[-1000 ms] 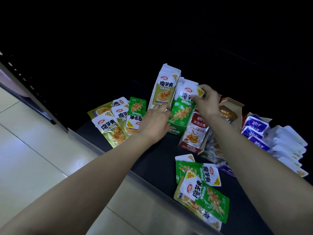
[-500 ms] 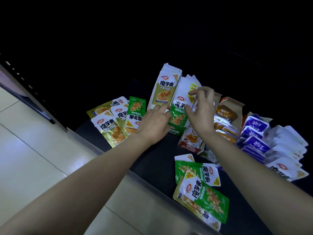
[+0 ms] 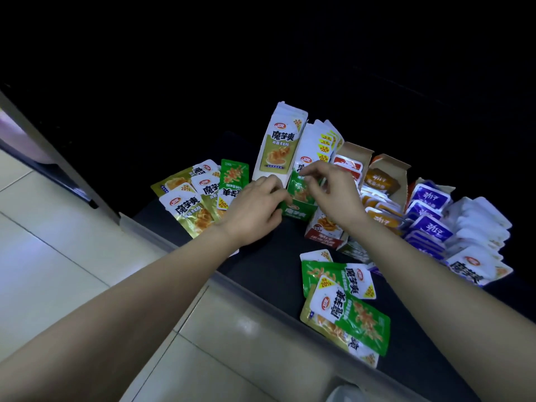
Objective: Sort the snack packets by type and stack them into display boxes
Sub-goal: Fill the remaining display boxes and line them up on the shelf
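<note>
step: settling green packets (image 3: 299, 185) into green box (image 3: 296, 211) at 12 o'clock with right hand (image 3: 330, 192), fingers bent, grip unclear; left hand (image 3: 255, 210) gripping box edge. next, probably loose green packets (image 3: 359, 320) at 5 o'clock.

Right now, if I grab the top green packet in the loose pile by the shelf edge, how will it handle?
Probably floppy and light: the green packet is a thin flat pouch. Its glossy film shines, so it may slide on the packets beneath. A push could send it off the shelf edge.
</note>
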The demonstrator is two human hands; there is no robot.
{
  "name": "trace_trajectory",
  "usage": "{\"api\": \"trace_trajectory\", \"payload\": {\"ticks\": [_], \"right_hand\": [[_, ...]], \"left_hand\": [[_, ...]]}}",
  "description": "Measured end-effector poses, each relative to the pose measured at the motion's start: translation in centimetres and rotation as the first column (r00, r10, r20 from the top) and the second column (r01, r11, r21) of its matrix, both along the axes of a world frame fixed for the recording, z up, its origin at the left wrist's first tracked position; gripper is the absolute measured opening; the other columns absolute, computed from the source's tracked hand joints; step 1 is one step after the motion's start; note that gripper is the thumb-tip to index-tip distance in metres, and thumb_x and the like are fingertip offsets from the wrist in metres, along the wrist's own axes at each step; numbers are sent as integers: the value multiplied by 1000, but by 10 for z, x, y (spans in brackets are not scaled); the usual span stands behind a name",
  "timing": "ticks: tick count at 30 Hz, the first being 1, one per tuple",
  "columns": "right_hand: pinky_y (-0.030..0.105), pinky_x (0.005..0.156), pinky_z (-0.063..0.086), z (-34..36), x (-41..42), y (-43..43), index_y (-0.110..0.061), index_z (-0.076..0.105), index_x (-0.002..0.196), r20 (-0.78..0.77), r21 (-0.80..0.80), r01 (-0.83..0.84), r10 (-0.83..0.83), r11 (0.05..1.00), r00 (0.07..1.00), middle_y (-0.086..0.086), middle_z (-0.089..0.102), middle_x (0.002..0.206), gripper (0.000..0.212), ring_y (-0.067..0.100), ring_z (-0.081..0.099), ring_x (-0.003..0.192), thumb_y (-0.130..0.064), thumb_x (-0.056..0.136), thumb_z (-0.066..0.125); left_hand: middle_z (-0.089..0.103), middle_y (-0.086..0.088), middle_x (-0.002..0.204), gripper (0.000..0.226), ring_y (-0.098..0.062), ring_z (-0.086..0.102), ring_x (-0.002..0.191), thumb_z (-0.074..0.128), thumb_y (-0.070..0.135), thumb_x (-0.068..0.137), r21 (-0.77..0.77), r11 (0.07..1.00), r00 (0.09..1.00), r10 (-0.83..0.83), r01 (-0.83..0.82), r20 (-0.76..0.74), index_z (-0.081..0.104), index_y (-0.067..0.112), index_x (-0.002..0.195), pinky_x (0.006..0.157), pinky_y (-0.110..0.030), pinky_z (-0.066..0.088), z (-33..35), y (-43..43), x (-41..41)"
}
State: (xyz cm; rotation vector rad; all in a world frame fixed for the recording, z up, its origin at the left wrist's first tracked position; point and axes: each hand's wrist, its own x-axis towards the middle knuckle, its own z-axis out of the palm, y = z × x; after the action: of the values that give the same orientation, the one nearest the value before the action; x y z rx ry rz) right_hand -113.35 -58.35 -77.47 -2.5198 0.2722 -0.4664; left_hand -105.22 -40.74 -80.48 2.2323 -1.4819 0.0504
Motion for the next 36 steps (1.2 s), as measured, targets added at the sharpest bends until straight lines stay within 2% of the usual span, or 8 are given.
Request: {"api": "trace_trajectory", "payload": {"ticks": [4, 7, 10, 13, 16, 23, 30, 36], "right_hand": [[12, 55, 42, 13, -38, 24, -16, 67, 98, -175, 120, -93, 113, 988, 978, -6, 68, 64, 14, 0, 60, 55, -12, 96, 55], [36, 68, 56, 12, -65, 30, -17, 65, 91, -497, 186, -84, 168, 979, 851, -2, 71, 67, 12, 19, 69, 66, -11, 94, 54], [41, 83, 54, -1, -97, 25, -8, 62, 104, -816, 82, -56, 99, 995, 569, 11, 70, 100, 19, 26, 66, 92, -22, 93, 59], [33, 96, 45, -21, -136, 20, -9, 34, 142, -912, -106, 56, -119, 993, 393, 10, 41, 139, 74, 26, 47, 124, -37, 84, 72], [38, 99, 44, -38, -159, 16, -16, 30, 143, -855, -86, 201, -176, 976, 489, 9, 39, 136, 88, 27, 46, 124, -39, 75, 81], [32, 89, 42, -47, -171, 8, -15, 55, 122, -769, 5, 227, -141, 974, 623, -2, 50, 109, 60, 18, 50, 103, -40, 74, 81], [28, 82, 45, -48, -168, 5, -20, 57, 108, -718, 183, 245, -41, 952, 695, -2, 56, 104, 44, 17, 54, 97, -24, 74, 84], [40, 77, 57, -40, -172, 1, -17, 54, 105, -650, 360, 363, -48, 860, 758, 9, 67, 103, 33, 30, 67, 90, -14, 82, 77]], "left_hand": [[53, -2, 93, 10, -23, 53, 91, 61, 20, 85, -2, 998, 996, -68, 68, -54, 65, 18, 94, 76, -36, 46, -2, 15, -15], [56, 4, 90, 14, -20, 58, 92, 58, 31, 90, 223, 965, 966, -80, 137, -247, 65, 22, 98, 70, -31, 43, -5, 12, -29], [58, -1, 106, 32, -20, 55, 102, 60, 40, 91, 360, 913, 942, -71, 194, -327, 60, 23, 117, 75, -30, 42, -15, 1, -46], [48, -7, 122, 52, -24, 46, 118, 62, 43, 90, 390, 893, 922, -65, 225, -382, 49, 18, 134, 89, -34, 43, -28, -14, -63], [42, -11, 129, 64, -27, 39, 123, 67, 43, 87, 426, 885, 936, -29, 187, -352, 44, 11, 138, 98, -40, 42, -36, -27, -78], [58, -10, 115, 33, -23, 58, 101, 77, 25, 81, 308, 951, 828, 175, -3, -533, 61, 14, 108, 82, -35, 48, -43, -36, -70], [40, -8, 126, 51, -26, 38, 121, 68, 32, 88, 322, 937, 947, -25, 134, -322, 52, 25, 136, 95, -38, 42, -47, -35, -74], [51, -1, 108, 20, -21, 48, 108, 72, 29, 85, 260, 948, 903, -55, 181, -427, 63, 18, 100, 85, -32, 43, -38, -33, -65]]}}
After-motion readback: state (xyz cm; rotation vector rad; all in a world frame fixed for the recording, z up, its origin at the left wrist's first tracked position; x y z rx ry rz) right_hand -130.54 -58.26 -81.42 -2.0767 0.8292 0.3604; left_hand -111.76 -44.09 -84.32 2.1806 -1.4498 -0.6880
